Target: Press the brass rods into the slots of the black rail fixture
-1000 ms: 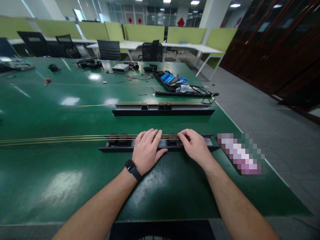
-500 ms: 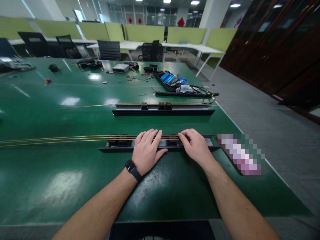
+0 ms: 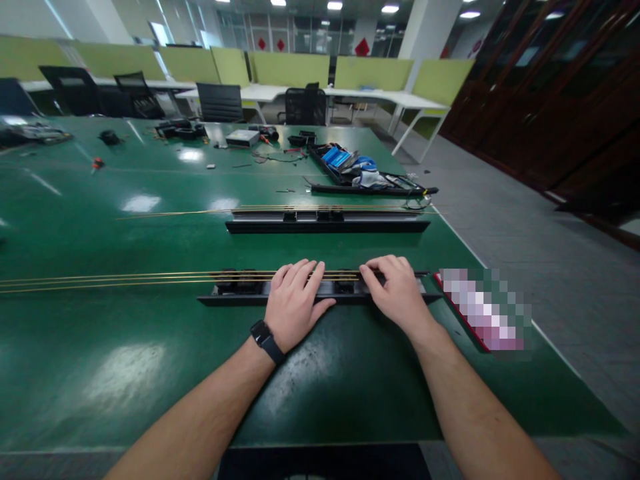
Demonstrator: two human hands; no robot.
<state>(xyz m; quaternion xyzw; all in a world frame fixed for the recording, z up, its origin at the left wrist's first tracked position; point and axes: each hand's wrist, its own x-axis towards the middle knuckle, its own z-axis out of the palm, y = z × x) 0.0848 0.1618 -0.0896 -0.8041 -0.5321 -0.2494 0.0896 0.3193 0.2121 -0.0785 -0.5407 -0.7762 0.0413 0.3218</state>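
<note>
Across the near black channel (image 3: 320,299) lies my left hand (image 3: 296,293), its fingers stretched over several thin golden rods (image 3: 165,275) and its thumb along the front edge. The rods run along the channel's top and far out to the left. At their right ends is my right hand (image 3: 395,288), thumb and forefinger drawn together and the other fingers curled over the channel. What the right fingertips hold, if anything, is hidden. Dark blocks (image 3: 245,281) sit inside the channel under the rods.
A second black channel (image 3: 327,227) with golden rods lies parallel farther back. Behind it is a black tray (image 3: 325,167) holding blue items and cables. To the right lies a blurred pink-and-white object (image 3: 480,310) with a red edge. Small parts and a grey box (image 3: 243,138) are at the back.
My right hand has shifted slightly right along the channel, past the rod ends. My left hand stays in place over the rods.
</note>
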